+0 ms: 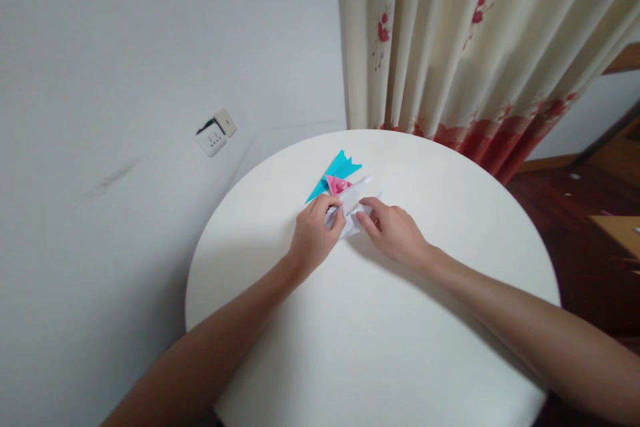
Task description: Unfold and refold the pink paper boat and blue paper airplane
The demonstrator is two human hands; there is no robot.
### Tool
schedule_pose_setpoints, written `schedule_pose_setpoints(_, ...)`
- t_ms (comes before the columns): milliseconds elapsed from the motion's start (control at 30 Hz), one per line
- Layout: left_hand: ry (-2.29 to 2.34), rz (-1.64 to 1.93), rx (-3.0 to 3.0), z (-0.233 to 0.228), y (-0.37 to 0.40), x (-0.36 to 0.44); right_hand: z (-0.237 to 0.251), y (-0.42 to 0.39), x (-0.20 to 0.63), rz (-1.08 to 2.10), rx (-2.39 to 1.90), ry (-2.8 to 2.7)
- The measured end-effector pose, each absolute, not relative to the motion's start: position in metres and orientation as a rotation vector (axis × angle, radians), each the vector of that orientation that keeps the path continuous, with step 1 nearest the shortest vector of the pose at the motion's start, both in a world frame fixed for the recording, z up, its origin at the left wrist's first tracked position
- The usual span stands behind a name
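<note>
— What are the hands doing?

— Both are on a white folded paper (351, 208) near the far side of the round white table (450, 293). The left hand (315, 230) has its fingers curled in narrow, thumb and fingertips pinching the paper's left edge. The right hand (393, 230) is also narrowed, its thumb and forefinger closed on the paper's right part.

— And the paper itself?

— White, creased into several layers, with a pointed flap sticking out toward 1 o'clock from the hands. Its exact shape is hard to tell, since the fingers cover much of it.

— Where does it lie relative to the hands?

— Between them, at their fingertips: at 2 o'clock from the left hand and 10 o'clock from the right. It sits low over the table; whether it rests on the top I cannot tell.

— Anything close by?

— A small pink folded paper (337, 184) just beyond the left fingers, at 12 o'clock, touching a blue folded paper (334, 173) that points toward 7 o'clock.
</note>
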State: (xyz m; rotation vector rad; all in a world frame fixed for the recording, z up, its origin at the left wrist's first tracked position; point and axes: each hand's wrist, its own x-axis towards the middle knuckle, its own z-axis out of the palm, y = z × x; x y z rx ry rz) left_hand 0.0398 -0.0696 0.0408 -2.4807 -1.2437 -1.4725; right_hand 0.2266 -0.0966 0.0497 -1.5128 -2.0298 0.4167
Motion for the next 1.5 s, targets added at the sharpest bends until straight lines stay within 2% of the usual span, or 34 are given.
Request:
schedule_pose_setpoints(167, -1.268, -1.567, -2.497, 0.039, -0.067, 0.038, 0.041, -0.091, 0.230, 0.693, -1.328, -1.913)
schedule_pose_setpoints(333, -1.477, -1.930, -2.448, 0.041, -0.063, 0.034, 0.040, -0.092, 0.229, 0.749, -1.165, -1.785)
schedule_pose_setpoints(433, -1.493, -2.055, -2.381, 0.045, -0.063, 0.031, 0.043, -0.093, 0.230, 0.604, -1.133, -1.793)
schedule_pose_setpoints(600, -1.469, -1.913, -2.311, 0.058, -0.071, 0.032, 0.044, -0.094, 0.234, 0.263, -1.166, -1.810)
schedule_pose_setpoints(767, -1.490, -1.875, -2.251, 0.066, -0.072, 0.030, 0.056, -0.095, 0.242, -0.109, -1.022, -1.838)
schedule_pose_setpoints(1000, -1.625, -1.732, -2.376, 0.068, -0.065, 0.019, 0.084, -0.108, 0.247, -0.276, -0.827, -2.098)
schedule_pose_setpoints(1167, -1.435, -1.593, -2.419, 0.073, -0.069, 0.023, 0.083, -0.113, 0.241, -0.027, -0.742, -2.300)
schedule_pose_setpoints(1367, -1.122, -1.368, -2.546, 0.068, -0.073, 0.027, 0.069, -0.108, 0.235, 0.550, -1.127, -2.110)
schedule_pose_setpoints(1500, -1.039, -1.296, -2.590, 0.061, -0.072, 0.030, 0.058, -0.104, 0.229, 0.685, -1.175, -2.031)
